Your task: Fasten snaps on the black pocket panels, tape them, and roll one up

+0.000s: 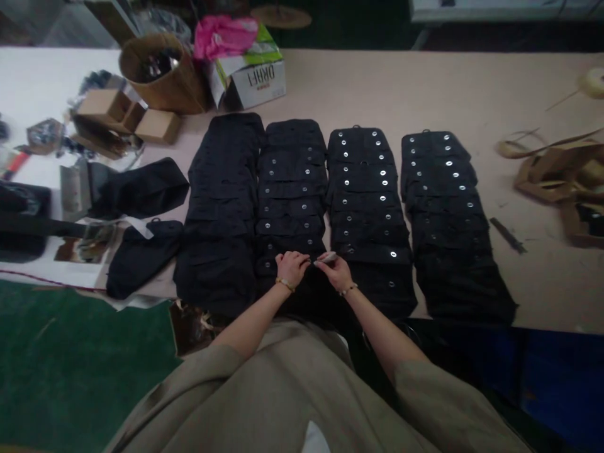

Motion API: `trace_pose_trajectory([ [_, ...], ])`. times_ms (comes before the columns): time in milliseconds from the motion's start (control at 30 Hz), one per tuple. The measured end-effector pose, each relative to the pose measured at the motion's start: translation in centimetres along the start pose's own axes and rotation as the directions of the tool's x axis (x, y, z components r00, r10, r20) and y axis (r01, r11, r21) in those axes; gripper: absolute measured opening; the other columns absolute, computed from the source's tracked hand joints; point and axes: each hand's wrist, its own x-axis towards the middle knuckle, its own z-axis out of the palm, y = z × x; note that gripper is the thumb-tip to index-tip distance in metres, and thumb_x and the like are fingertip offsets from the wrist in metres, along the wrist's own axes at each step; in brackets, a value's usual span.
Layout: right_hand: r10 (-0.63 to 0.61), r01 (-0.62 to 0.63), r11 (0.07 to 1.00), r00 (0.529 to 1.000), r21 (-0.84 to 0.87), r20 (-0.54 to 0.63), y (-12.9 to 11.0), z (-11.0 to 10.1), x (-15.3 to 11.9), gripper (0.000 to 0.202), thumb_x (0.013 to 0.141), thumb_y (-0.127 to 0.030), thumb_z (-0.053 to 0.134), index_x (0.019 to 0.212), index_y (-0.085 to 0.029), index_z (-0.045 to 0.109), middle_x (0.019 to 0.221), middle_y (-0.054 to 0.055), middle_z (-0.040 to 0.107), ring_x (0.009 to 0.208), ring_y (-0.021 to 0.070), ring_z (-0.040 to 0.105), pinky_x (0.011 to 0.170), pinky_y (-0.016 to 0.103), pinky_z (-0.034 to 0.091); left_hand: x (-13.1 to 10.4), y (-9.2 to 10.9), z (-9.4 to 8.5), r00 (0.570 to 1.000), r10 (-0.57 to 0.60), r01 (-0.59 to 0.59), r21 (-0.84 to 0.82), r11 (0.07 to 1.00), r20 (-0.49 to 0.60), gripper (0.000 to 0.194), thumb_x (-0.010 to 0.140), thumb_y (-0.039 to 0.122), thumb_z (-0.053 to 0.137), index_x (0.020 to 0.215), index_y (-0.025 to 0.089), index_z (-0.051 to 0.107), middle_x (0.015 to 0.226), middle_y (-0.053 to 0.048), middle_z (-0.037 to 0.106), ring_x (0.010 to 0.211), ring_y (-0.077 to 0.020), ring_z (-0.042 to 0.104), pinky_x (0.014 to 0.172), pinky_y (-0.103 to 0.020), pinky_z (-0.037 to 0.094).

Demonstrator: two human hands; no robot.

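My left hand (291, 269) is closed at the lower right edge of a column of overlapping black fabric pieces (285, 207) with metal eyelets, its fingertips pinching a fabric edge. Just to its right, my right hand (336, 273) is closed around a small pale object (329, 257), whose kind I cannot make out. The fingertips of both hands nearly meet. Another column of eyeleted black pieces (365, 217) lies beside my right hand. What sits between the fingertips is too small to tell.
More black pieces lie in columns at left (219, 207) and right (453, 239). A brown bin (172, 82), a white-green box (257, 82) and small cartons (158, 126) stand back left. Open cardboard boxes (547, 170) and a dark strip (507, 235) are at right. The table's front edge is near my body.
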Motion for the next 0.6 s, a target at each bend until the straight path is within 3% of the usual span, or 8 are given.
trace_pose_trajectory([
  [133, -0.124, 0.134, 0.986, 0.987, -0.101, 0.100, 1.8, 0.7, 2.3, 0.030, 0.079, -0.049, 0.070, 0.085, -0.020, 0.069, 0.093, 0.008, 0.068, 0.090, 0.0239, 0.064, 0.090, 0.042, 0.051, 0.0, -0.8, 0.3, 1.000, 0.019, -0.019, -0.009, 1.000, -0.022, 0.021, 0.095, 0.040, 0.060, 0.108, 0.034, 0.075, 0.111, -0.003, 0.071, 0.108, -0.0222, 0.055, 0.099, -0.044, 0.025],
  [300, -0.221, 0.250, 0.945, 0.964, -0.213, 0.147, 2.7, 0.7, 2.2, 0.023, 0.086, -0.042, 0.062, 0.088, -0.020, 0.068, 0.091, 0.009, 0.067, 0.092, 0.0243, 0.063, 0.091, 0.043, 0.050, 0.3, -1.5, 0.5, 0.999, 0.037, -0.037, -0.010, 0.999, -0.021, 0.020, 0.093, 0.042, 0.063, 0.106, 0.036, 0.076, 0.107, -0.003, 0.071, 0.107, -0.0228, 0.054, 0.098, -0.046, 0.024],
  [600, -0.222, 0.302, 0.846, 0.949, -0.439, 0.224, 2.3, 1.6, 2.2, 0.019, 0.091, -0.036, 0.054, 0.091, -0.020, 0.065, 0.092, 0.008, 0.066, 0.091, 0.0227, 0.063, 0.088, 0.038, 0.051, 0.7, -2.0, 0.9, 0.999, 0.042, -0.041, -0.043, 0.998, 0.020, 0.017, 0.093, 0.040, 0.064, 0.105, 0.038, 0.076, 0.105, -0.002, 0.071, 0.109, -0.0242, 0.053, 0.096, -0.047, 0.024],
])
